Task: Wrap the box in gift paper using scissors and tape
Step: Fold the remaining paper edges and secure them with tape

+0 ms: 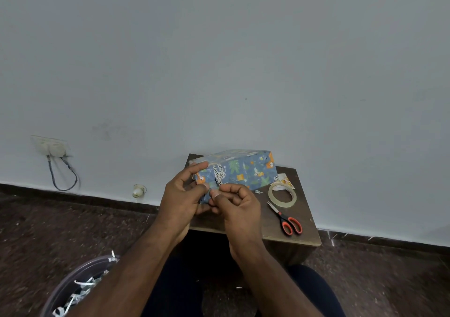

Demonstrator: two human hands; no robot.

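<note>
A box [243, 168] covered in blue gift paper with animal and leaf prints lies on a small brown table [270, 221]. My left hand [181, 195] grips the box's near left end, index finger on its top edge. Beside it, my right hand [235, 201] pinches the paper at the box's near lower edge, thumb against curled fingers. Whether a bit of tape is between the fingers cannot be told. A roll of clear tape [282, 195] lies flat to the right of the box. Scissors [286, 218] with red and black handles lie shut in front of the roll.
A paper scrap [282, 179] lies behind the tape roll. A round bin [73, 285] with paper cuttings stands on the dark floor at lower left. A wall socket with a looped cable [62, 170] is at the left. My knees are under the table's front edge.
</note>
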